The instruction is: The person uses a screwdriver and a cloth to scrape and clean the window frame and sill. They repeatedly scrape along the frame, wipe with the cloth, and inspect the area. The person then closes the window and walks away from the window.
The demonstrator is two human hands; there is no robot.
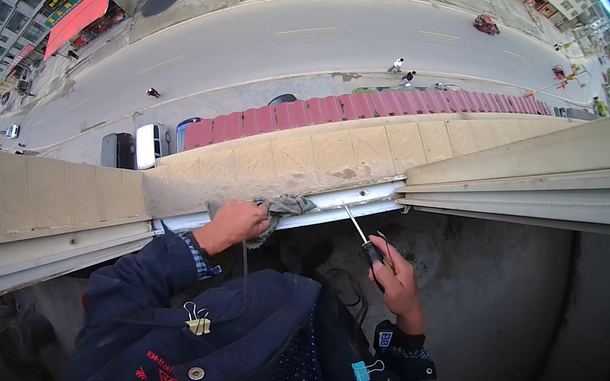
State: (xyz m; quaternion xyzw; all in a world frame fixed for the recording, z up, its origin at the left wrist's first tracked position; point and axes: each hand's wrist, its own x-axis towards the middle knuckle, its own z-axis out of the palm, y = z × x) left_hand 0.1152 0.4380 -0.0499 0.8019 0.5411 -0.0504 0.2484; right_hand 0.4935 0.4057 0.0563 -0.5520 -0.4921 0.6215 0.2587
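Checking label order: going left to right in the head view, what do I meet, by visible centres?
Red awning → white vehicle → left hand → grey rag → screwdriver → right hand.

We see a rag (287, 205) of soft-looking cloth, rumpled and matt. The screwdriver (366, 243) pairs a bright, smooth metal shaft (354, 222) with a dark handle (373, 255) that looks like plastic. We find the white window track (357, 195) smooth and faintly glossy, metal or plastic, we cannot tell which. The ledge (310, 156) looks matt and rough, the jacket (248, 315) matt cloth, the red roof (284, 115) ribbed sheet metal.
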